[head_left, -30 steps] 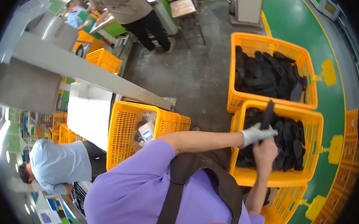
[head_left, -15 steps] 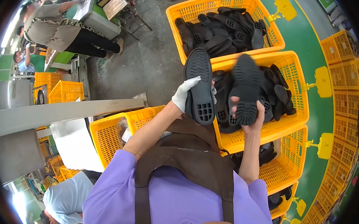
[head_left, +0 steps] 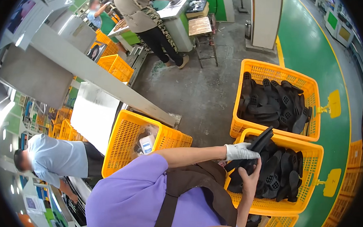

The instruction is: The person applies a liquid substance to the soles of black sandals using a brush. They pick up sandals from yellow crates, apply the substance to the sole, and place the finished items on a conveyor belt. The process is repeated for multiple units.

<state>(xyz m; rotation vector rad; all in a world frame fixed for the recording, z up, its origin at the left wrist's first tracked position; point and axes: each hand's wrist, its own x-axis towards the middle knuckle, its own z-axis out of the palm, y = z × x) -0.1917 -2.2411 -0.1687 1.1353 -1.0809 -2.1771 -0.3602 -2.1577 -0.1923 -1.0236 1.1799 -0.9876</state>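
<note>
My left hand point(head_left: 241, 152), in a white glove, grips black shoe soles point(head_left: 263, 141) held edge-on, one against another. My bare right hand point(head_left: 250, 176) closes round their lower end, thumb on the near side. How many soles are in the hands cannot be made out. Both hands are over the left side of a yellow crate point(head_left: 263, 206), which holds many loose black soles point(head_left: 273, 182) with grid-patterned heels. Beyond it stands another yellow crate point(head_left: 275, 134), also heaped with black soles point(head_left: 272, 99).
To my left is a yellow crate point(head_left: 118, 147) with plastic-wrapped contents, beside a grey beam point(head_left: 97, 78). Yellow tags point(head_left: 332, 183) hang at the right of the crates. A person in light blue point(head_left: 62, 156) works at lower left; another in an apron point(head_left: 133, 10) stands at a far bench.
My view has swung left, so the crates appear lower and further right. The soles, held apart with treads showing, are now brought together and turned edge-on between both hands.
</note>
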